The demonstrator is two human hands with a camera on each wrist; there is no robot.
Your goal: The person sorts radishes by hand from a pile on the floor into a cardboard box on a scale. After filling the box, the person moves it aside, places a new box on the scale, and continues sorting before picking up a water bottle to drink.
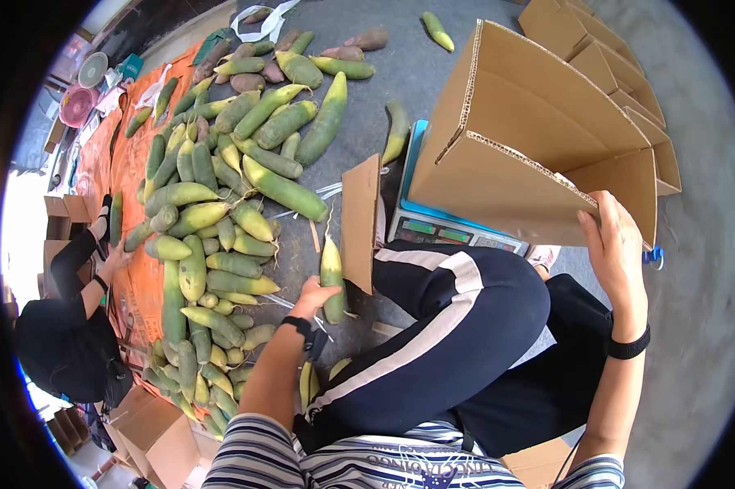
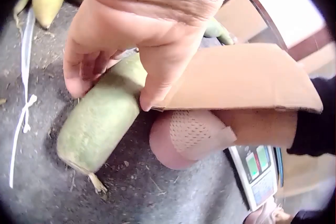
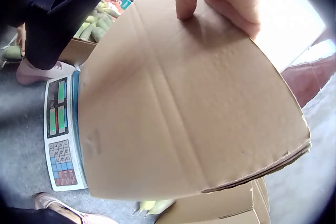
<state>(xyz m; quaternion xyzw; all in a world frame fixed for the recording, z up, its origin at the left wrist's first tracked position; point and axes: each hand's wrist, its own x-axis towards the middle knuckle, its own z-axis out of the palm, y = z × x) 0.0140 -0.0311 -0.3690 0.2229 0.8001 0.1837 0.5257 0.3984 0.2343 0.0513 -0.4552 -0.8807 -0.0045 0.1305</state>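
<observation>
My left hand grips a green radish close over the grey floor, thumb on one side and fingers on the other. In the left wrist view the radish slants down toward its rooted tip, and the palm hides its other end. My right hand holds the top edge of a tall cardboard box. This box stands open on a digital scale; in the right wrist view its side wall fills most of the picture, with the fingers over the rim.
A large heap of green radishes lies to the left, partly on an orange sheet. An upright cardboard piece stands by my leg. Empty boxes line the far right. Another person crouches at the left. Loose radishes lie beyond.
</observation>
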